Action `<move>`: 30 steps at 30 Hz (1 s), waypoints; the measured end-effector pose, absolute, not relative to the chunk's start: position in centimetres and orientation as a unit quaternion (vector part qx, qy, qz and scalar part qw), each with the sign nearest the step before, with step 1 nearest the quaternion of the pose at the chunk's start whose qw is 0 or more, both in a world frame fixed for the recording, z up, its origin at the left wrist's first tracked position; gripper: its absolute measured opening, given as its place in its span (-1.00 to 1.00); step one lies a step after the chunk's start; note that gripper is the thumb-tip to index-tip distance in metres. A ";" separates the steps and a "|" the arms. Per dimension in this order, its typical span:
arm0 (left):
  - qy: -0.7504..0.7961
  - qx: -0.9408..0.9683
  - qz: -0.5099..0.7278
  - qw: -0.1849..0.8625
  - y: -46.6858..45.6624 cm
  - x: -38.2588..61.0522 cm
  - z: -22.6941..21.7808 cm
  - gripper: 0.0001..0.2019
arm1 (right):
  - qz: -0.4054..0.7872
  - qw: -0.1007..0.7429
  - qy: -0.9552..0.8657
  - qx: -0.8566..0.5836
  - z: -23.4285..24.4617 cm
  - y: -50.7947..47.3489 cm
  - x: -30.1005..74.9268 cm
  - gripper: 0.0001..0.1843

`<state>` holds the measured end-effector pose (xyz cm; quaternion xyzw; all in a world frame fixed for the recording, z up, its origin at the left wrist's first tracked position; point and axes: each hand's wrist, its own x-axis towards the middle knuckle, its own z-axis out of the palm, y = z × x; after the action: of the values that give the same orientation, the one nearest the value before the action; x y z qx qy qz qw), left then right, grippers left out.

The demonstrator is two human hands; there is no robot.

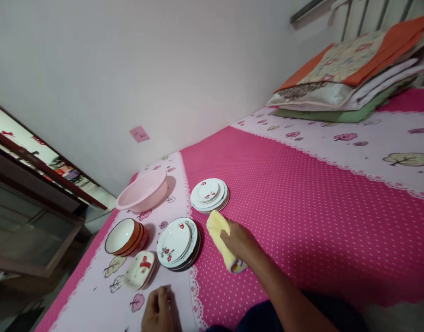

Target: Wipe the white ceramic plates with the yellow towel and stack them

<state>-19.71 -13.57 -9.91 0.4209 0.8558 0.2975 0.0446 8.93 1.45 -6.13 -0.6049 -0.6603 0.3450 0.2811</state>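
My right hand [238, 240] is closed round a folded yellow cloth [221, 235], just above the bedspread. Just beyond the cloth stands a stack of white plates [209, 193] with red flowers. To its left is a second stack of plates [174, 242], dark-rimmed plates lying underneath. My left hand [158, 309] rests at the bottom edge with fingers curled in; nothing shows in it. Nearest to it are small squarish white dishes [139, 271] with a red pattern. Behind these, nested orange bowls [123, 236] with white insides lie tilted.
A pink basin [144, 190] sits by the wall on the patterned bedspread [267, 184]. Folded bedding and pillows [353, 78] are piled at the far right. A pink note [139, 134] is stuck on the wall. At the left, the bed's edge drops towards a doorway.
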 end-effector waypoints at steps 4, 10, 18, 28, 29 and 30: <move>0.843 0.475 0.250 0.018 -13.0 -17.5 -9.8 -0.64 | 0.335 0.281 -0.662 -0.608 -6.7 1.4 8.7 -0.54; 0.816 0.440 0.375 -0.012 -12.9 -17.1 -11.1 -0.73 | 0.315 0.275 -0.663 -0.621 -7.1 0.9 8.4 -0.57; 0.785 0.478 0.392 -0.030 -12.9 -16.9 -11.9 -0.78 | 0.308 0.281 -0.652 -0.633 -7.6 0.6 8.0 -0.60; 0.773 0.494 0.394 -0.054 -12.9 -16.7 -11.8 -0.82 | 0.426 0.396 -0.515 -0.630 -10.0 3.0 8.9 -0.64; 0.771 0.496 0.395 -0.054 -12.9 -16.7 -11.8 -0.82 | 0.454 0.408 -0.490 -0.623 -10.2 3.2 9.3 -0.63; 0.770 0.498 0.396 -0.054 -12.9 -16.7 -11.9 -0.82 | 0.482 0.419 -0.465 -0.613 -10.3 3.3 9.7 -0.61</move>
<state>-16.69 -12.91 -11.85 0.4979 0.7696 0.3961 -0.0538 9.65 3.35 -10.32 -0.6130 -0.4648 0.4825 0.4188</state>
